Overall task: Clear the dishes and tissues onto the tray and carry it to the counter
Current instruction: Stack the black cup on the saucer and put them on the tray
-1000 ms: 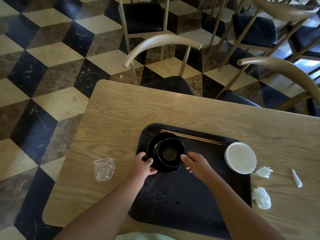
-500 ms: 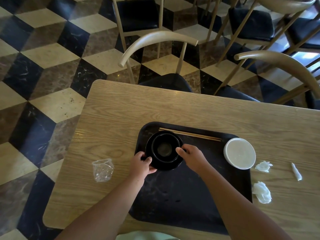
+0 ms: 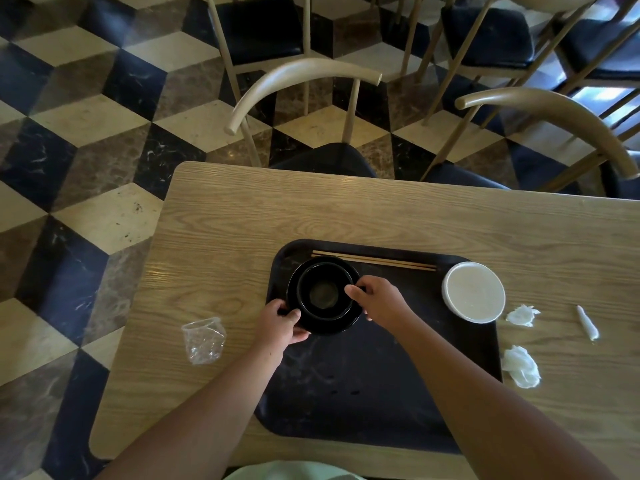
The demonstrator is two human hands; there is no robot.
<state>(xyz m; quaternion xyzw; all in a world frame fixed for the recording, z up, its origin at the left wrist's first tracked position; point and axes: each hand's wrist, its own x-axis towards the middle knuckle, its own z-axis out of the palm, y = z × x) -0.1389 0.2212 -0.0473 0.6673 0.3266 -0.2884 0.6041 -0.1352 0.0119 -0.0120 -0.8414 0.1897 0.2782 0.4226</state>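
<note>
On matte black tray, both hands grip round glossy black bowl

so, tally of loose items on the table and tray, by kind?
Black bowl: 1
Black plate: 1
White bowl: 1
Chopsticks: 1 pair
Tissues: 3
Plastic cup: 1
Tray: 1
Total: 9

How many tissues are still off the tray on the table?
3: one crumpled tissue just right of the white bowl, a larger wad by the tray edge nearer the person, one rolled piece farthest right. More may lie outside view.
</note>
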